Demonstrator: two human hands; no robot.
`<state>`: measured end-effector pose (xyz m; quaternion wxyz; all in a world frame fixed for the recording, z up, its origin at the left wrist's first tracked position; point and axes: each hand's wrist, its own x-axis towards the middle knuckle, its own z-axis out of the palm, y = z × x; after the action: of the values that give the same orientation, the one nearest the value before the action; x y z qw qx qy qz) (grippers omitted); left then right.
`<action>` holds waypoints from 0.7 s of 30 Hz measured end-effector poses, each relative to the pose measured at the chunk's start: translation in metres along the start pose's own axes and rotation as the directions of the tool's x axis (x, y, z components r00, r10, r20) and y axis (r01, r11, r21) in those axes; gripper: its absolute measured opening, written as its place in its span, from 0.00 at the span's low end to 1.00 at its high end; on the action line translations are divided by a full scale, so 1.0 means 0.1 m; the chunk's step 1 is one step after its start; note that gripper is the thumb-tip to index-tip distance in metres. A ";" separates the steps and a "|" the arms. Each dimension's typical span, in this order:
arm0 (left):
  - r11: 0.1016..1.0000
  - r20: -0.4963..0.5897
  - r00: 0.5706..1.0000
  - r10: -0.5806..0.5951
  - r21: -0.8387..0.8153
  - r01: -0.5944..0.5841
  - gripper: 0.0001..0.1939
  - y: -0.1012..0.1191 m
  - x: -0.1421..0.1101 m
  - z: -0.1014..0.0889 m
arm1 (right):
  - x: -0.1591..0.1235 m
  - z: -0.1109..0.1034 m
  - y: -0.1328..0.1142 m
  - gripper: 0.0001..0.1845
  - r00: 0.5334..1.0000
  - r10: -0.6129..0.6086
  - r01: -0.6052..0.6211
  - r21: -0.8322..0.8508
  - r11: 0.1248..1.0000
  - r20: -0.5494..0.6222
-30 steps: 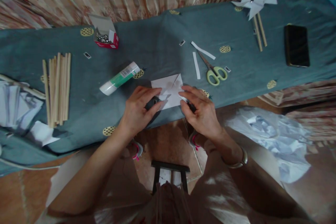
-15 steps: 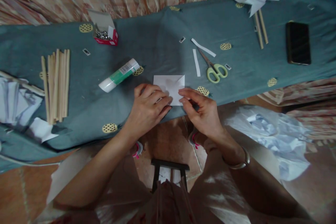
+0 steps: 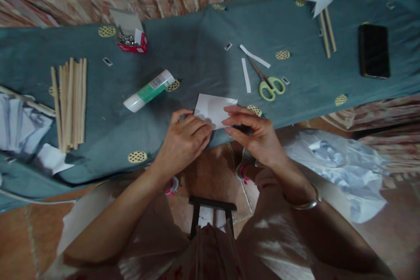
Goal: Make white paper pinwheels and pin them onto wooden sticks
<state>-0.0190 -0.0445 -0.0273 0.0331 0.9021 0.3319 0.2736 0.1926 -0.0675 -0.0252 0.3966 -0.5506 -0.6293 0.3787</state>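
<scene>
White paper (image 3: 210,106) is lying on teal cloth (image 3: 197,52), our left hand (image 3: 187,138) curling over its near side, its grip hidden from us, and our right hand (image 3: 254,133) standing open at its right edge. Beyond our hands a glue stick (image 3: 149,91), scissors (image 3: 271,85) and two paper strips (image 3: 246,75) are lying clear, while a red box (image 3: 133,48) is holding metal pieces (image 3: 127,39) too small to tell apart, and the view's left edge is cutting off a paper stack (image 3: 19,124).

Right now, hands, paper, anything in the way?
Left hand over near-left corner of white paper. Right hand open at its right edge. Glue stick, scissors apart from paper.
</scene>
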 end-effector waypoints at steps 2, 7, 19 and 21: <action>1.000 0.003 1.000 0.009 -0.009 -0.009 0.07 0.03 -0.01 0.00 | 0.00 0.02 0.01 0.05 1.000 -0.008 0.008 0.009 1.000 0.007; 0.998 0.034 0.999 0.020 -0.054 -0.018 0.07 0.05 -0.04 0.01 | 0.01 0.06 0.01 0.04 0.999 -0.028 0.026 -0.106 0.994 -0.017; 0.995 0.043 0.999 0.003 -0.103 0.001 0.08 0.06 -0.06 0.05 | 0.02 0.11 0.00 0.02 0.996 -0.072 0.056 -0.265 0.963 -0.048; 0.990 0.028 1.000 0.003 -0.138 0.001 0.08 0.05 -0.06 0.06 | 0.03 0.11 -0.01 0.02 0.997 -0.066 0.053 -0.244 0.968 -0.045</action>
<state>-0.0167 -0.0517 -0.0339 0.1000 0.9016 0.3111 0.2834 0.1823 -0.0648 -0.0286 0.3540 -0.5856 -0.6766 0.2721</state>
